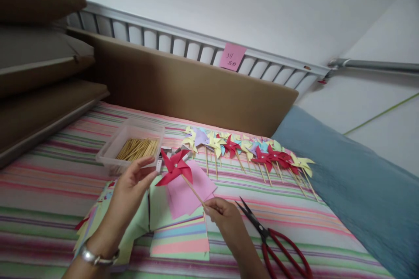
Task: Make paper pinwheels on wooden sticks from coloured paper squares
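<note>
My right hand (220, 213) pinches the lower end of a thin wooden stick that carries a red paper pinwheel (175, 166), held tilted above a pink paper sheet (188, 192). My left hand (132, 183), a silver bracelet on its wrist, hovers just left of the pinwheel with its fingers loosely apart and its fingertips near the pinwheel's left blade. Nothing shows in that hand.
A row of several finished pinwheels (252, 152) lies on the striped cloth (49, 183). A clear plastic box (131, 146) holds wooden sticks. Red-handled scissors (278, 244) lie at the right. Coloured paper sheets (180, 235) are stacked in front. A brown padded board (183, 83) stands behind.
</note>
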Demonstrator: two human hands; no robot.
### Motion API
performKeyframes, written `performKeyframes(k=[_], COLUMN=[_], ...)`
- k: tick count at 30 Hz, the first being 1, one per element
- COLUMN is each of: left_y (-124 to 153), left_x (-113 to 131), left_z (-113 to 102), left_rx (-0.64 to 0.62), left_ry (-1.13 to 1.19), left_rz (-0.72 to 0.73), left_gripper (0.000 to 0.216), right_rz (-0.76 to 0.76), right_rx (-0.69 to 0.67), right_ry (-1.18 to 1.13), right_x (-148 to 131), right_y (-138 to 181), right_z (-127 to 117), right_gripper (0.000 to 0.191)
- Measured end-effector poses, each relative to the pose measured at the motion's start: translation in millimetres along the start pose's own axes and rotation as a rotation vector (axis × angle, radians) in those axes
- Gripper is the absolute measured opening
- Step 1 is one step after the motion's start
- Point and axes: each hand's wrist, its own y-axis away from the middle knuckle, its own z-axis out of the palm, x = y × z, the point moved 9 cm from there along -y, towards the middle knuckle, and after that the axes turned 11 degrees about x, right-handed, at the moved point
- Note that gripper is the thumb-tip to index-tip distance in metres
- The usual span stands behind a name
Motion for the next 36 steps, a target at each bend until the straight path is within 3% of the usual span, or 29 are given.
performKeyframes(k=[4,10,15,21,27,31,36], left_y=[-8.4,-1.1,3.2,15.9,0.4,-1.6,5.4], left_x=[-5.0,1.9,-1.8,-19.8,-6.9,-8.6,-14.9], left_z=[0.1,11.1,14.7,32.6,9.1,9.4,22.7], left_rx=[-0.143,-0.286,-0.257,-0.236,-0.130,-0.225,-0.384], left_ry=[-0.104,-0.257,-0.330,-0.177,-0.145,-0.147,-0.195], left_rz=[0.034,0.113,0.135,0.016,0.001,0.027,0.064], left_gripper=[0.046,0.015,0.013,0.018,0.036,0.053,0.022], right_rz=[-0.004,-0.020,-0.023,-0.010,-0.001,-0.035,-0.085], right_rx=[-0.072,-0.128,-0.117,-0.081,-0.064,-0.098,-0.139], right_ry=[0.034,0.070,0.092,0.108,0.118,0.131,0.140], right_x=[-1.5,-9.8,-9.4,-3.0,0.8,-4.0,-14.1], right_y=[3.9,6.7,6.6,1.4,-2.3,-0.3,4.1], right_z=[0.3,-4.0,-2.8,-5.4,-11.4,-9.8,-8.0], right_gripper=[0.011,0.012,0.012,0.014,0.016,0.015,0.014])
